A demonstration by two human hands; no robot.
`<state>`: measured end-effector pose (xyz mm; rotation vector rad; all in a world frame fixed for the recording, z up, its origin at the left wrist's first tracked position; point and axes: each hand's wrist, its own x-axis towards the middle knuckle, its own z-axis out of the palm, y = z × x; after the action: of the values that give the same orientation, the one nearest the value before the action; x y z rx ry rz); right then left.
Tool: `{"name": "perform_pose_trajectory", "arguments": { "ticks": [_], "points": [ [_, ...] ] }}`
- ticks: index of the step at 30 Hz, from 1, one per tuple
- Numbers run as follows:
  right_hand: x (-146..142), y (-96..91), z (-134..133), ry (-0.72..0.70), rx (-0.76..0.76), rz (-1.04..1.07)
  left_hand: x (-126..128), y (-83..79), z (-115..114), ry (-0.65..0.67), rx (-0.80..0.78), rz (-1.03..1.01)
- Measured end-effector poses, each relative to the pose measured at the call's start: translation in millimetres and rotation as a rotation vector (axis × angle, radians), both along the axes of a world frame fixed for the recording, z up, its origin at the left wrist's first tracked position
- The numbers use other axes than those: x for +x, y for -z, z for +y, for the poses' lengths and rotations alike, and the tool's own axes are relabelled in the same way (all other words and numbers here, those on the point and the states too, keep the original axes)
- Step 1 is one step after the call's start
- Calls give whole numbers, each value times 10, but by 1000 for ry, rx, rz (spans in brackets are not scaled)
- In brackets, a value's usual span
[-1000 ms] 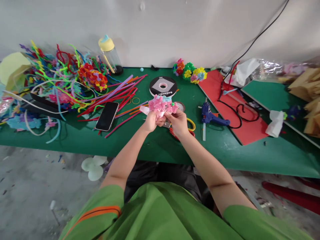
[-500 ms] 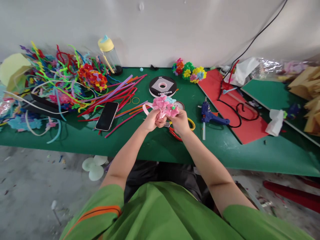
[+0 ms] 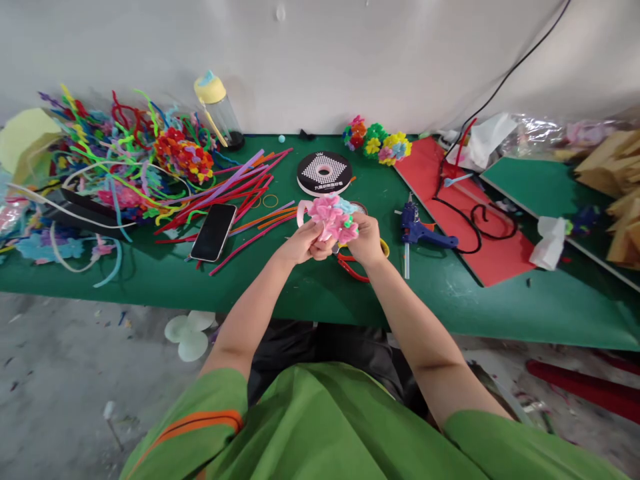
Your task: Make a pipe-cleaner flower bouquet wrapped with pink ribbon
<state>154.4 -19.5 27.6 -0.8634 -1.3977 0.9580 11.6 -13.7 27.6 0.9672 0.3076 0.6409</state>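
Left hand [image 3: 303, 244] and right hand [image 3: 367, 239] meet above the green table [image 3: 320, 293]. Both sets of fingers are closed on a pink pipe-cleaner flower cluster [image 3: 332, 218], which protrudes above the fingertips.

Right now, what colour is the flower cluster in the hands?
Mostly pink flower cluster, with light-blue bits; head view.

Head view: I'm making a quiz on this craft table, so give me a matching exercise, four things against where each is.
1 phone
2 glue gun
3 ribbon spool
4 pink flower bunch

A held between left hand and right hand
B flat on the green table, beyond the hands
C lying right of the hands
D lying left of the hands

Pairs: 1-D; 2-C; 3-B; 4-A
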Motion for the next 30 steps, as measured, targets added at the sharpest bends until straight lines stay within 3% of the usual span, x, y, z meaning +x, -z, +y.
{"name": "perform_pose_trajectory", "arguments": {
  "ticks": [9,13,21,30],
  "points": [
    [-23,89,22,120,133,-107,-44,45,26,10,-75,-56],
    [-42,112,24,148,70,-116,-47,61,48,-17,-98,-39],
    [-82,192,29,54,-68,39,-21,59,34,-33,-61,-69],
    [-94,194,3,166,102,-21,-27,88,35,27,-116,-84]
  ]
}}
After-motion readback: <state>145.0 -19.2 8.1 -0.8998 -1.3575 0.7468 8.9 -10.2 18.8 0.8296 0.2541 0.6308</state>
